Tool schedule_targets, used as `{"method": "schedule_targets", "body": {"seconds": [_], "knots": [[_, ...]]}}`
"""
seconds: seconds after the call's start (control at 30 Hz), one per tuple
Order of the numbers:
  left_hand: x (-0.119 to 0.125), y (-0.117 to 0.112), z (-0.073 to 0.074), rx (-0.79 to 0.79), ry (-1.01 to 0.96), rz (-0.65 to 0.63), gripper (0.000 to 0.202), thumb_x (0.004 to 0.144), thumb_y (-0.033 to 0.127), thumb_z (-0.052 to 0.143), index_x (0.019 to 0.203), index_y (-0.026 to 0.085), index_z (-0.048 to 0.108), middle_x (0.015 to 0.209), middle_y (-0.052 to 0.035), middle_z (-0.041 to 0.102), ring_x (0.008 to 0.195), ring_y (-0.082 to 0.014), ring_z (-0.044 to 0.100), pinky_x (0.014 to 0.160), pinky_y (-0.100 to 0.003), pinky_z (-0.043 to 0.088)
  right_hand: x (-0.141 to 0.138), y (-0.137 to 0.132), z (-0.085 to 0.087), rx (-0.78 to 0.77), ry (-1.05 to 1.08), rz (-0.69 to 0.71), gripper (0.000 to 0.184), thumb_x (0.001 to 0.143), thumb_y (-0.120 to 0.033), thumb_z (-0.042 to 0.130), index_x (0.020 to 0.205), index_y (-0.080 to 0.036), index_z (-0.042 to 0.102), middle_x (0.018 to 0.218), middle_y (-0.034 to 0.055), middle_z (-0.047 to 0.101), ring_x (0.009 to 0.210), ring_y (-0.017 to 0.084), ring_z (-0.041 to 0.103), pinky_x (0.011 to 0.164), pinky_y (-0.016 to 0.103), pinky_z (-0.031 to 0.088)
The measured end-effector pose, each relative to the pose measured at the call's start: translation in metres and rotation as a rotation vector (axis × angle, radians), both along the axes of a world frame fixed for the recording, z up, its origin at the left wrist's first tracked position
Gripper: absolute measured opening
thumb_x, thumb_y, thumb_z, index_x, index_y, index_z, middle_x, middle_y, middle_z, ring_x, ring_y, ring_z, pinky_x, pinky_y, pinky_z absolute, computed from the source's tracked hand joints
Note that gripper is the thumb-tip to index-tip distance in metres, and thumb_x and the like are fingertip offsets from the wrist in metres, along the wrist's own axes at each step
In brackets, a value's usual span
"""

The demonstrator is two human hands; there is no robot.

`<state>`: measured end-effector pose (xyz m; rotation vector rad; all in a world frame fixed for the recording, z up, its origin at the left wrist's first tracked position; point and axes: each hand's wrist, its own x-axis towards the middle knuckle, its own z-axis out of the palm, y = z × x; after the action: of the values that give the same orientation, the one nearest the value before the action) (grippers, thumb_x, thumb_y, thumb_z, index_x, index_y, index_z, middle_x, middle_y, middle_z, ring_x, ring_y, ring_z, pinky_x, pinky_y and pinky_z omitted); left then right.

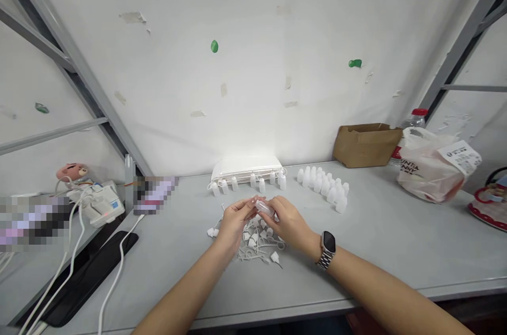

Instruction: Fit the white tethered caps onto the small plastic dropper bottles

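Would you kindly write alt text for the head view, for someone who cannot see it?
The left hand and right hand hold a translucent bottle over white cap-like pieces with cords on a gray table. Behind stand several white bottles, with a bottle cluster to the right; a cardboard box and plastic bag sit farther right.

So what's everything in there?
Held bottle: 1, whitish, centre
Middle bottles: about 7, white, centre
Grouped bottles: many, white, right
Caps: many, white, front centre
Flat box: 1, white, back
Carton: 1, brown, back right
Bag: 1, white, right
Drink bottle: 1, clear, back right
Unclear thing: 1, reddish, far right
Bear: 1, pink, left
Gadgets: several, white, left
Cables: several, white, left
Long slab: 1, black, left
Table: 1, grey, below
Wall: 1, white, behind
Spots: 3, green, wall
Frames: 2, grey, sides
Watch: 1, silver, right wrist
Left hand: 1, bare, centre
Right hand: 1, bare, centre
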<state>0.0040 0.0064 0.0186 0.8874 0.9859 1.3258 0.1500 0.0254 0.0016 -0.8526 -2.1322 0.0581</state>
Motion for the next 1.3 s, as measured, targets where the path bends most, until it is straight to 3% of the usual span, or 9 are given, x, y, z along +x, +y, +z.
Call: {"method": "schedule_targets", "body": {"seconds": [0.17, 0.43, 0.57, 0.73, 0.93, 1.13, 1.23, 1.3], "knots": [[0.002, -0.002, 0.001, -0.004, -0.055, -0.014, 0.028, 0.064, 0.033, 0.068, 0.082, 0.013, 0.070, 0.098, -0.0113, 0.068, 0.101, -0.0233, 0.057, 0.095, -0.036, 0.037, 0.001, 0.000, 0.002, 0.277, -0.152, -0.046, 0.014, 0.086, -0.018, 0.040, 0.080, -0.014, 0.052, 0.063, 0.0046, 0.051, 0.061, 0.017, 0.044, 0.056, 0.029, 0.036], [0.007, -0.004, -0.003, -0.048, -0.145, 0.001, 0.028, 0.064, 0.032, 0.068, 0.086, 0.015, 0.069, 0.099, -0.0099, 0.067, 0.101, -0.0216, 0.056, 0.094, -0.033, 0.037, -0.001, -0.002, 0.001, 0.510, -0.335, -0.105, 0.018, 0.084, -0.006, 0.039, 0.079, -0.013, 0.054, 0.061, 0.0046, 0.050, 0.057, 0.016, 0.039, 0.052, 0.030, 0.029], [0.005, -0.003, 0.001, -0.075, -0.204, 0.002, 0.028, 0.070, 0.036, 0.062, 0.087, 0.015, 0.069, 0.102, -0.0103, 0.066, 0.103, -0.0210, 0.055, 0.093, -0.032, 0.037, -0.003, 0.000, 0.004, 0.500, -0.260, -0.126, 0.014, 0.086, -0.010, 0.040, 0.088, -0.012, 0.054, 0.061, 0.0041, 0.051, 0.058, 0.016, 0.040, 0.052, 0.029, 0.030], [0.004, -0.003, 0.006, 0.012, -0.168, 0.036, 0.024, 0.065, 0.032, 0.067, 0.080, 0.012, 0.070, 0.093, -0.0108, 0.069, 0.104, -0.0234, 0.054, 0.095, -0.035, 0.034, -0.004, -0.002, 0.004, 0.487, -0.180, -0.104, 0.018, 0.085, -0.015, 0.046, 0.101, -0.007, 0.050, 0.064, 0.0054, 0.054, 0.059, 0.017, 0.042, 0.052, 0.030, 0.034], [0.013, -0.005, 0.001, 0.098, -0.095, 0.083, 0.026, 0.066, 0.032, 0.066, 0.084, 0.014, 0.070, 0.096, -0.0104, 0.068, 0.103, -0.0240, 0.054, 0.096, -0.036, 0.033, -0.004, -0.004, 0.000, 0.517, -0.175, -0.118, 0.014, 0.084, -0.013, 0.045, 0.095, -0.008, 0.052, 0.062, 0.0057, 0.053, 0.058, 0.017, 0.041, 0.051, 0.030, 0.033], [0.013, -0.003, -0.007, -0.008, -0.147, 0.049, 0.027, 0.064, 0.031, 0.067, 0.085, 0.014, 0.070, 0.095, -0.0101, 0.069, 0.101, -0.0221, 0.056, 0.094, -0.033, 0.035, -0.005, -0.003, -0.004, 0.521, -0.280, -0.110, 0.020, 0.084, -0.005, 0.037, 0.076, -0.012, 0.055, 0.060, 0.0054, 0.050, 0.056, 0.016, 0.038, 0.050, 0.030, 0.029], [0.009, -0.003, -0.007, -0.047, -0.162, 0.029, 0.027, 0.064, 0.031, 0.067, 0.086, 0.014, 0.070, 0.101, -0.0105, 0.067, 0.106, -0.0224, 0.053, 0.095, -0.033, 0.034, -0.009, -0.003, -0.005, 0.378, -0.180, -0.078, 0.022, 0.084, -0.009, 0.037, 0.073, -0.013, 0.055, 0.061, 0.0055, 0.051, 0.058, 0.016, 0.040, 0.053, 0.030, 0.031], [0.008, -0.002, -0.007, -0.021, -0.165, 0.031, 0.027, 0.065, 0.031, 0.067, 0.086, 0.014, 0.070, 0.104, -0.0105, 0.065, 0.111, -0.0226, 0.049, 0.097, -0.032, 0.031, -0.011, -0.003, -0.003, 0.116, 0.004, -0.054, 0.018, 0.085, -0.017, 0.042, 0.073, -0.014, 0.056, 0.063, 0.0047, 0.052, 0.060, 0.015, 0.042, 0.055, 0.029, 0.034]]}}
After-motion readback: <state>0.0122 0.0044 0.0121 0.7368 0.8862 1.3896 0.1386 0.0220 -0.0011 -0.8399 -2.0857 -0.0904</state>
